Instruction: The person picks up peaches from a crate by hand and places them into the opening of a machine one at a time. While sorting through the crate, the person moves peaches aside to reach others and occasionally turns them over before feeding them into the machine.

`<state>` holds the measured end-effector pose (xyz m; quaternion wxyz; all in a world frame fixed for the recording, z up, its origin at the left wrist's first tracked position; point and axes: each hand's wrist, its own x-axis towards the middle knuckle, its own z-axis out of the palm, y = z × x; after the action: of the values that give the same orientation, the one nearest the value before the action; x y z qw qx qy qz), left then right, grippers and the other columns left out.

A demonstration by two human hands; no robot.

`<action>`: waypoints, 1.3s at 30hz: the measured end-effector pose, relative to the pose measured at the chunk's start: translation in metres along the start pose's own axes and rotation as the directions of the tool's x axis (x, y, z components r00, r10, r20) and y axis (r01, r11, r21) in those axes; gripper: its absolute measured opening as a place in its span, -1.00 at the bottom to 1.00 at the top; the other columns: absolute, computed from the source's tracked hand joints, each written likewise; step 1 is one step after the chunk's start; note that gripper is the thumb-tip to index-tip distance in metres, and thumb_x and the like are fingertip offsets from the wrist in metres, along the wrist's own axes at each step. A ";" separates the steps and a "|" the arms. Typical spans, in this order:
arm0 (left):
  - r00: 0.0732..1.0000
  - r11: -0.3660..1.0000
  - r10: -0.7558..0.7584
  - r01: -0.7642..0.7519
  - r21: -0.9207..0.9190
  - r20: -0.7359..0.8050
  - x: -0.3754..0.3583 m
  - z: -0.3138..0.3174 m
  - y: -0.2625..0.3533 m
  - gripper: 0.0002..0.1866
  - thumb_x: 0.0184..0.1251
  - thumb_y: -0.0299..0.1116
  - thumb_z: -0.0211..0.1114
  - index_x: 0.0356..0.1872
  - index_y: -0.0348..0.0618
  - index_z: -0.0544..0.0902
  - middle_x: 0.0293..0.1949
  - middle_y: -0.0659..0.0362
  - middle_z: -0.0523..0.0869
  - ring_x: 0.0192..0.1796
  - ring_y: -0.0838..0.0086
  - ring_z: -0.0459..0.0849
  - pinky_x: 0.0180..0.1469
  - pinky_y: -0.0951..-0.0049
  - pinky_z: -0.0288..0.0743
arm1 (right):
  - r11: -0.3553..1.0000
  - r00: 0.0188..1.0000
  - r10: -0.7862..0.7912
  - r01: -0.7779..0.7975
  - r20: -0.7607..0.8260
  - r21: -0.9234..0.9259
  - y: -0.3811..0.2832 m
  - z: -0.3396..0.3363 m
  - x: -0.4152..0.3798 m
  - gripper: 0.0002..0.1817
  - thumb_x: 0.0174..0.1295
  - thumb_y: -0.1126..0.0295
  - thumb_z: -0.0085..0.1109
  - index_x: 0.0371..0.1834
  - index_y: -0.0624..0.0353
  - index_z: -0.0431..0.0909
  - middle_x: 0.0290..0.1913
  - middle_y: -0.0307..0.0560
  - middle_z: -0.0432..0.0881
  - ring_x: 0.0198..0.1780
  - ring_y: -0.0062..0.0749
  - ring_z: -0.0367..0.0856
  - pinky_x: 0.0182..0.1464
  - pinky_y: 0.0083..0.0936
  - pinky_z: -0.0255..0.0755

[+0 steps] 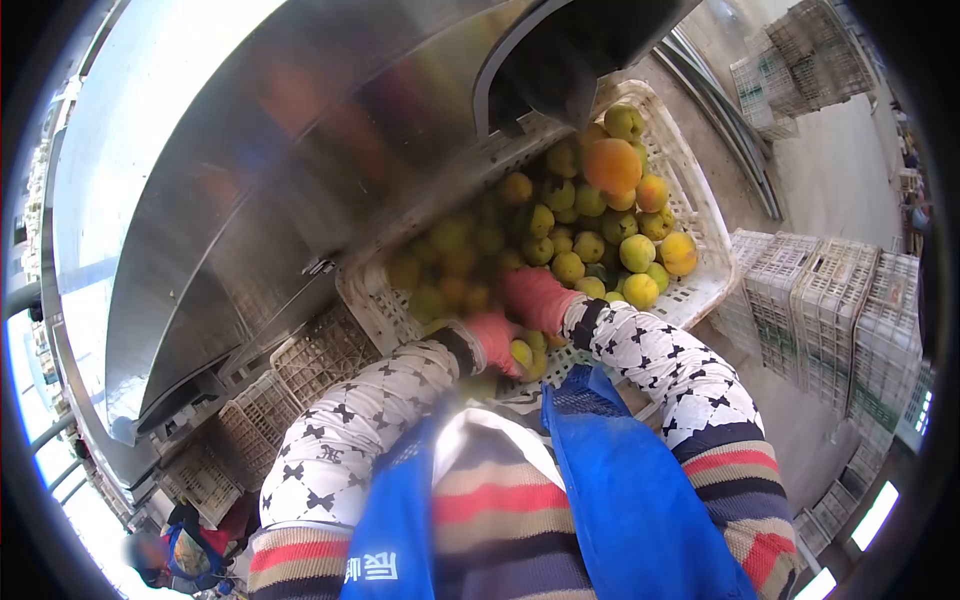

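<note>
Stacked crates [768,290] stand near the white crate [712,232], where much fruit [638,253] lies around my left hand [490,342] and right hand [538,298], whose grip I cannot tell.

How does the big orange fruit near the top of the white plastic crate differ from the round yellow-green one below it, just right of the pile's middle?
Colour: the big orange fruit is mostly orange, while the round yellow-green fruit is mainly greenish yellow.
Size: the orange one looks larger than the yellow-green one, though it may just be closer to the camera.
Both are roundish and in the white plastic crate.
</note>
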<state>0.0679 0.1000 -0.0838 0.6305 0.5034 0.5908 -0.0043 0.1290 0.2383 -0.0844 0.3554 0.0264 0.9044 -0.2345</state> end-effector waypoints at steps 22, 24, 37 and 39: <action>0.748 -0.232 0.191 -0.594 -0.770 -0.635 -0.103 -0.065 0.016 -0.40 0.46 0.03 0.19 0.39 -0.03 0.34 0.15 0.09 0.58 0.14 0.30 0.61 0.20 0.22 0.56 | 0.949 0.344 0.285 0.030 -0.895 0.313 0.011 -0.197 -0.071 -0.22 0.01 0.02 0.49 0.26 0.18 0.42 0.21 0.21 0.46 0.13 0.17 0.53 0.13 -0.12 0.49; 0.780 -0.153 0.065 -0.609 -0.778 -0.622 -0.107 -0.058 0.016 -0.46 0.47 0.01 0.18 0.34 -0.01 0.37 0.11 0.11 0.58 0.09 0.32 0.63 0.14 0.21 0.60 | 0.943 0.276 0.318 0.011 -0.907 0.333 0.011 -0.194 -0.063 -0.24 0.02 0.03 0.49 0.25 0.15 0.44 0.21 0.19 0.46 0.07 0.16 0.57 0.12 -0.14 0.50; 0.733 -0.291 0.058 -0.637 -0.714 -0.678 -0.099 -0.056 0.037 -0.13 0.30 0.52 -0.03 0.21 -0.13 0.44 -0.06 0.10 0.63 -0.11 0.33 0.67 -0.08 0.23 0.68 | 0.966 0.120 0.175 0.171 -0.977 0.194 0.027 -0.243 -0.051 -0.45 0.09 0.20 0.43 0.14 0.18 0.58 0.06 0.17 0.61 0.07 0.01 0.64 0.13 -0.20 0.53; 0.700 -0.291 0.068 -0.668 -0.685 -0.711 -0.099 -0.049 0.033 -0.11 0.28 0.56 -0.06 0.18 -0.13 0.47 -0.10 0.12 0.66 -0.15 0.37 0.68 -0.10 0.29 0.68 | 0.886 0.247 0.315 0.271 -0.916 0.378 0.043 -0.221 -0.077 -0.45 0.12 0.22 0.43 0.15 0.24 0.58 0.02 0.17 0.64 0.07 -0.01 0.65 0.14 -0.24 0.54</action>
<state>0.0208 0.0891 0.0213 0.6022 0.0146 0.2966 0.7410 0.0564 0.3833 0.0893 -0.2901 0.2620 0.8424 -0.3710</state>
